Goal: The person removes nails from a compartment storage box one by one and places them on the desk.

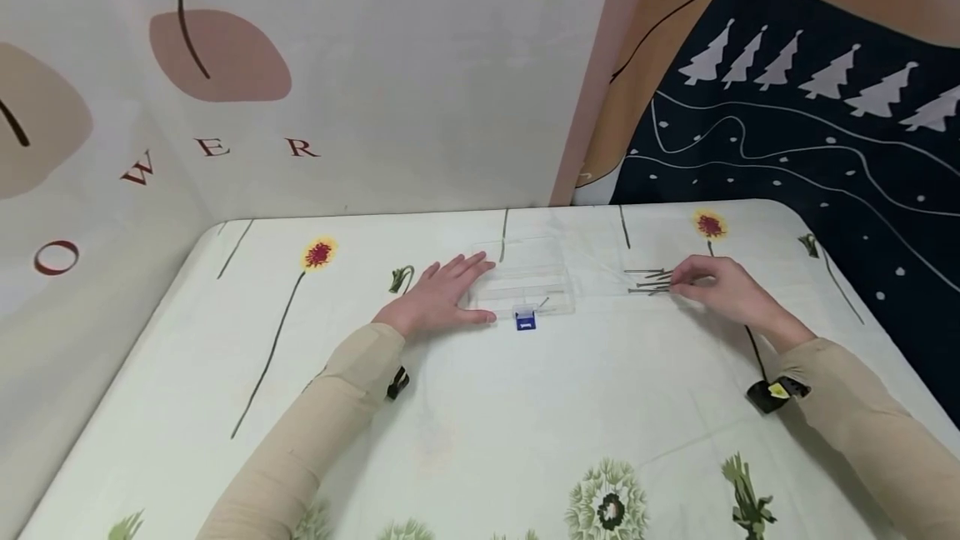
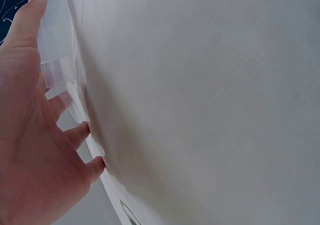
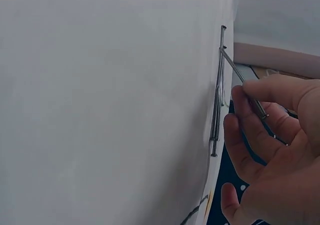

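A clear plastic divided box (image 1: pixel 517 283) lies on the table, with a blue label (image 1: pixel 526 322) at its front edge. My left hand (image 1: pixel 444 294) rests at the box's left side, fingers spread and straight, thumb by the near edge. In the left wrist view the box's clear wall (image 2: pixel 56 40) runs beside the thumb. A short thin metal piece (image 1: pixel 544 302) shows within the box's outline. To the right, my right hand (image 1: pixel 712 282) pinches a nail (image 3: pixel 232 65) between thumb and fingers. Several more nails (image 3: pixel 216 110) lie close together on the tabletop just beside it.
A white flower-print cloth (image 1: pixel 525 423) covers the table. Behind it hangs a pale printed curtain (image 1: pixel 420 107); a dark tree-patterned cloth (image 1: pixel 795 140) hangs at the right. Each wrist carries a small black device, the right one (image 1: pixel 767 397) near the tabletop.
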{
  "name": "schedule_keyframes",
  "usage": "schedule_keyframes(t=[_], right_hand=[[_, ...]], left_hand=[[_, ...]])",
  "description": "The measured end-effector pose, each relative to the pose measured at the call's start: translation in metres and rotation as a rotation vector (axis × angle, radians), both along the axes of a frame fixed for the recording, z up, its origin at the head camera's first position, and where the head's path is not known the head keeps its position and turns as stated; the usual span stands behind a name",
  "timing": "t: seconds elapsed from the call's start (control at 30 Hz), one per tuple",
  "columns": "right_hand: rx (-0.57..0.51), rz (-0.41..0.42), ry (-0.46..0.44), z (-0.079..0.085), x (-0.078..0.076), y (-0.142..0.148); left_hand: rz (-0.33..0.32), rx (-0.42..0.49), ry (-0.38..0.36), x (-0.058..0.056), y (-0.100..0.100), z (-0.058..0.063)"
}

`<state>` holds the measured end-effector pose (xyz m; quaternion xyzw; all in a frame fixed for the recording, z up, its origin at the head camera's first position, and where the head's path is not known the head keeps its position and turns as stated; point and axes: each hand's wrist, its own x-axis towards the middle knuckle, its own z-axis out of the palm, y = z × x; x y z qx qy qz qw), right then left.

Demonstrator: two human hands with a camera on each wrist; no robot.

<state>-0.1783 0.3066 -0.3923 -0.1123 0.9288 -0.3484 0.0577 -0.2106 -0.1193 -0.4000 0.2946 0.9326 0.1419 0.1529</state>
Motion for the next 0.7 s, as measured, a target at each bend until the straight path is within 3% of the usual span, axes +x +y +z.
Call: schedule_keyframes(t=[0.4,0.7], right_hand=[[-0.022,-0.012,0.005,0.005,0.003,0.005],[-0.071,0.005,-0.025,0.002,0.000,-0.006]], left_hand=[[0.001,0.010,-0.001,0.001,0.000,0.001],[-0.001,0.009,0.004,0.000,0.000,0.000]])
